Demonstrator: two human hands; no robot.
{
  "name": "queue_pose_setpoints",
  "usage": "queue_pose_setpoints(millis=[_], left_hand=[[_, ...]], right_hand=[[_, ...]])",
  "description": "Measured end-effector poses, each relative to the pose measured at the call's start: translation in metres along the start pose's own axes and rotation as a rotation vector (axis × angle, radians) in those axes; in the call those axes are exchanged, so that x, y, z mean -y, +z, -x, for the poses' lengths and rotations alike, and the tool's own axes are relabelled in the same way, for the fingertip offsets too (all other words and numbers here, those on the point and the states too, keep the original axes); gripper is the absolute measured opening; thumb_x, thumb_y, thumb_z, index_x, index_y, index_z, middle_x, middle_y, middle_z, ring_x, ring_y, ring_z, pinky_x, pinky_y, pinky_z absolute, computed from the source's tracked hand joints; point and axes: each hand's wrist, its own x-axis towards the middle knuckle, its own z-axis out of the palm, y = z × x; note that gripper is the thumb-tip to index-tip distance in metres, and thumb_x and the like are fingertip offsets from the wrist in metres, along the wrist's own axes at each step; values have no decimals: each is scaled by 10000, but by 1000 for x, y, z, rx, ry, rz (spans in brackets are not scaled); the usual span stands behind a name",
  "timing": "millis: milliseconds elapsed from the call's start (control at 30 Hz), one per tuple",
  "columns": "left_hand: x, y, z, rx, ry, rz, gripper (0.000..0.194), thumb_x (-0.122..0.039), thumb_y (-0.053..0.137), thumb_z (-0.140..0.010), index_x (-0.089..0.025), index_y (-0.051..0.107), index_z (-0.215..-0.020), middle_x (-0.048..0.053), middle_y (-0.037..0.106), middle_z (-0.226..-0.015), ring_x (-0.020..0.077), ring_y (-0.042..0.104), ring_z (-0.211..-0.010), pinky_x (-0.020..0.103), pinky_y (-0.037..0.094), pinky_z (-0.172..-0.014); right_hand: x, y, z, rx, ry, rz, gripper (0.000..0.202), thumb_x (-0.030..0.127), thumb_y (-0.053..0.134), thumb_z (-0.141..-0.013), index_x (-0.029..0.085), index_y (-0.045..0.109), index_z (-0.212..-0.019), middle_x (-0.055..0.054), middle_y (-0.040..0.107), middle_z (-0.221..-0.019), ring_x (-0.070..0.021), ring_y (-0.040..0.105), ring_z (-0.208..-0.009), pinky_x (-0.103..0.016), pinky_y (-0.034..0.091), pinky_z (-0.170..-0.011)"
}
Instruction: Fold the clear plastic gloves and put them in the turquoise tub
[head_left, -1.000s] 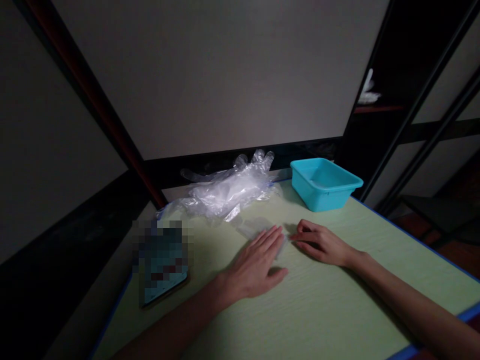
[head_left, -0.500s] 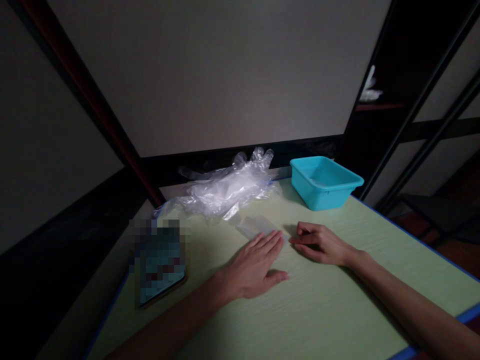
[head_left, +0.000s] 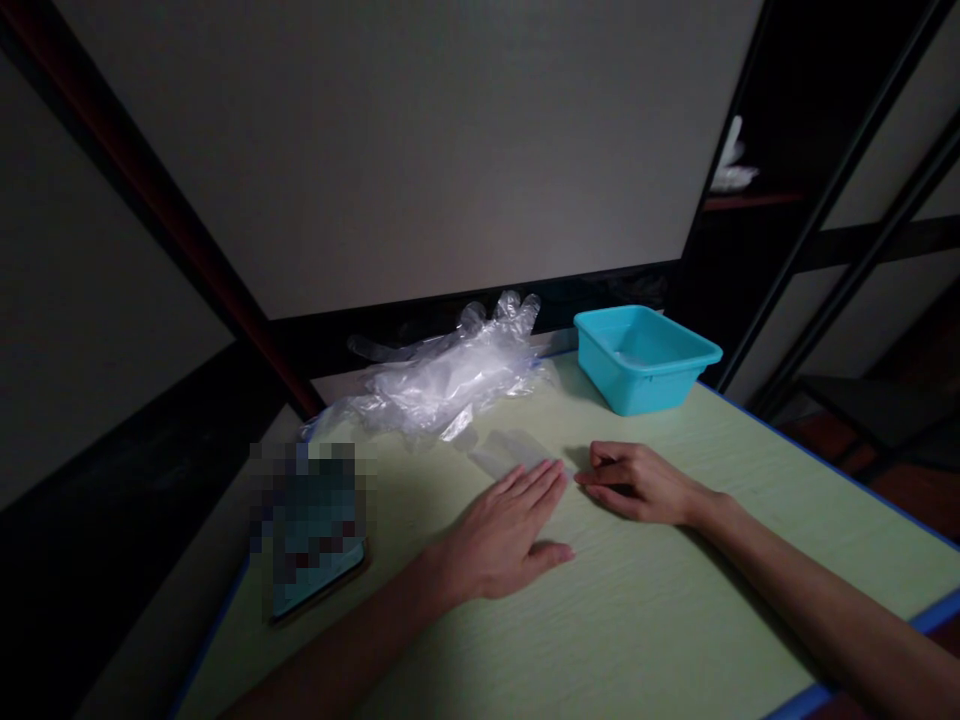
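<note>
Lying flat and palm down, the left hand point(head_left: 502, 535) is fully open, fingers together and thumb apart; its fingertips cover part of a thin translucent plastic piece point(head_left: 495, 455), and nothing is gripped in it. The plastic piece lies on the pale green table point(head_left: 637, 620), near the middle of the view, partly hidden under those fingers. Directions below are taken from it, as viewed. At 3 o'clock: right hand point(head_left: 641, 482), loosely curled, thumb and index tips close together just beside the plastic's near-right end; cannot tell whether they pinch its edge. At 11 o'clock: heap of crumpled clear plastic gloves point(head_left: 450, 380), apart from both hands. At 2 o'clock: turquoise basin point(head_left: 637, 385), upright, beyond the right hand. At 8 o'clock: flat device point(head_left: 319, 540), mostly pixelated, left of the left forearm.
</note>
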Motion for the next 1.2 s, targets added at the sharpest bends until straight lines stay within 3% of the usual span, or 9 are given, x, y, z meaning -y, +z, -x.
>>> queue_pose_setpoints(millis=[233, 800, 1033, 1200], left_hand=[[0, 1, -1, -27, 11, 14, 651, -505, 313, -840, -138, 128, -1345, 98, 118, -1414, 185, 66, -1296, 355, 90, -1044], [6, -5, 9, -33, 90, 118, 598, -471, 435, -814, -268, 217, -1332, 29, 108, -1422, 210, 82, -1296, 372, 110, -1045], [5, -5, 11, -85, 10, 111, 574, -394, 462, -815, -179, 269, -1310, 76, 184, -1409, 184, 145, -1287, 337, 153, -1047], [6, -1, 10, -130, -23, 92, 530, -349, 465, -818, -158, 304, -1285, 81, 247, -1388, 188, 173, -1280, 353, 138, -1055]], right_hand=[[1, -1, -1, -29, -15, -2, 313, 258, 373, -855, 145, 574, -1066, -53, 495, -731, -147, 485, -652, -258, 388, -586], [-1, 2, -2, 22, 7, 13, 268, 232, 402, -848, 135, 607, -989, -50, 486, -744, -143, 487, -667, -255, 392, -596], [1, 0, -2, -17, 35, -47, 279, 239, 386, -857, 130, 579, -1027, -57, 479, -753, -146, 480, -672, -258, 396, -612], [-1, 1, -2, 8, 42, -52, 248, 215, 383, -852, 123, 599, -932, -48, 459, -723, -141, 466, -652, -253, 379, -600]])
